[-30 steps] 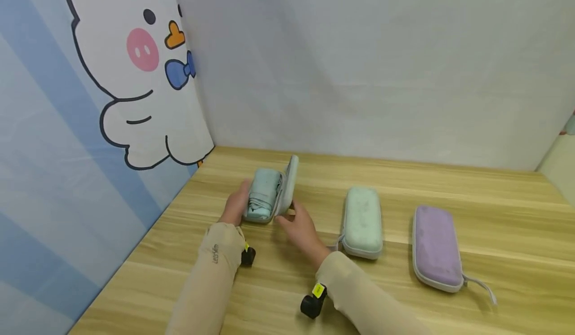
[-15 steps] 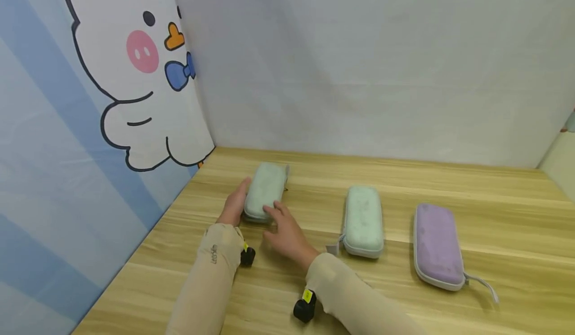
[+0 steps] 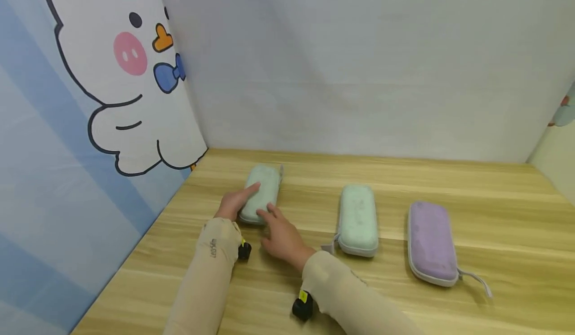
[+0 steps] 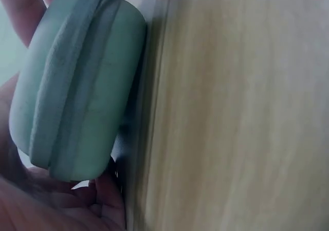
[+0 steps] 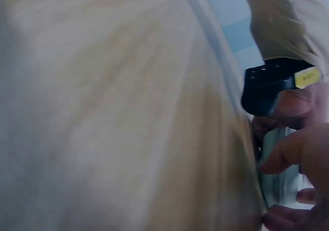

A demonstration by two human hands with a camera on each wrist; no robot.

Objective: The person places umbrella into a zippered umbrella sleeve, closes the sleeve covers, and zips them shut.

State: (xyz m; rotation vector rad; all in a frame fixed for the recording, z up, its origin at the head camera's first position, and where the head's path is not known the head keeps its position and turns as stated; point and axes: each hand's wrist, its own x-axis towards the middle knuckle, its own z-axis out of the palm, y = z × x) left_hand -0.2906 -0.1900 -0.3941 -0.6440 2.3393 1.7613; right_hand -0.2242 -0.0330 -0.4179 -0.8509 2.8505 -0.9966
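A pale green zip case [image 3: 268, 182] lies lid down on the wooden table at the left. My left hand [image 3: 234, 202] holds its left side, thumb over the lid. In the left wrist view the case [image 4: 95, 95] stands between thumb and fingers, its two rims together at the near end. My right hand [image 3: 284, 236] touches the lid's near right corner with its fingertips. Part of the case [image 5: 289, 187] shows behind the right fingers [image 5: 288, 154] in the right wrist view. What lies inside the case is hidden.
A second pale green case [image 3: 358, 220] lies closed to the right of the hands, its strap [image 3: 330, 246] at its near left corner. Further right lies a purple case [image 3: 432, 242] with a loose strap. A cartoon-printed cloth [image 3: 126, 100] borders the table's left edge.
The lid, standing upright over a folded pale green item, has swung down and covers it. My right hand moved from the lid's outer side to its near corner; my left thumb moved onto the lid.
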